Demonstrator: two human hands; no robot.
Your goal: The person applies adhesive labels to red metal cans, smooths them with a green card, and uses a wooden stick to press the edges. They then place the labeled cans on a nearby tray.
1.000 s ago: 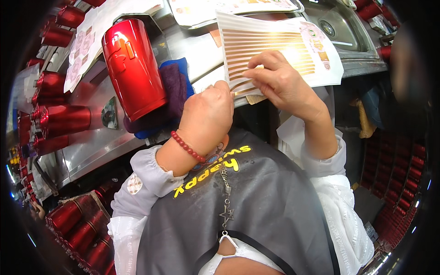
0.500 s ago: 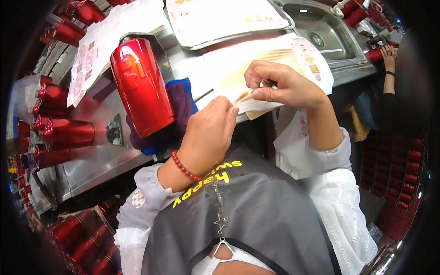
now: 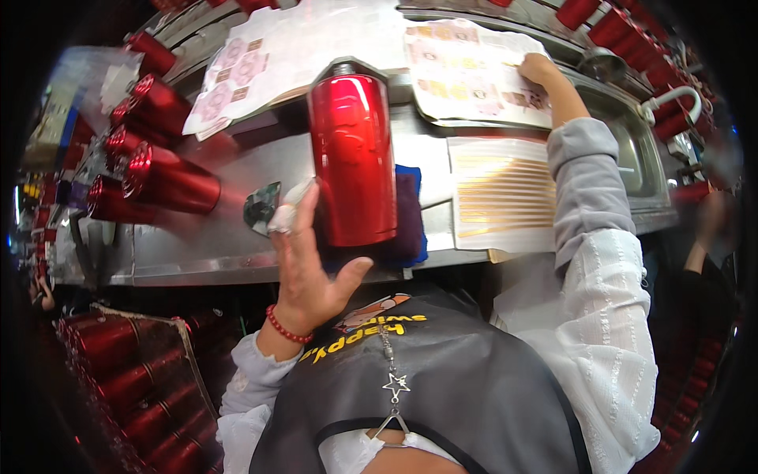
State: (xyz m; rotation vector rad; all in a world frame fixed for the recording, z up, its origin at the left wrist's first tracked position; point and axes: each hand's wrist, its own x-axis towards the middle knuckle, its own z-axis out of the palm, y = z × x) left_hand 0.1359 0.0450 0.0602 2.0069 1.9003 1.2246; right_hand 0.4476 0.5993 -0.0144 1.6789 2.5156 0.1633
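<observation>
A glossy red cylinder [image 3: 351, 162] with a raised pattern and a dark neck at its far end rests on folded purple and blue cloths [image 3: 408, 217]. My left hand [image 3: 304, 265] is spread just left of its near end, apparently apart from it, with white wraps on fingertips. By those fingertips lies a dark green, curved flat piece [image 3: 261, 208]. Farther off to the right, my right hand [image 3: 541, 71] reaches down onto a printed sheet [image 3: 446, 67] on a tray. Its fingers are bent together there; whatever is between them is hidden.
A sheet with gold stripes [image 3: 501, 197] lies on the metal counter [image 3: 197, 257] left of my right sleeve. Another printed sheet [image 3: 316, 39] is at the back. Red cylinders [image 3: 174, 180] stand at left. A sink [image 3: 632, 170] with a white tap is at right.
My hands were pinched close together over the striped sheet. The left has moved left and spread beside the cylinder; the right has gone away from me to the tray's sheet. The view has shifted.
</observation>
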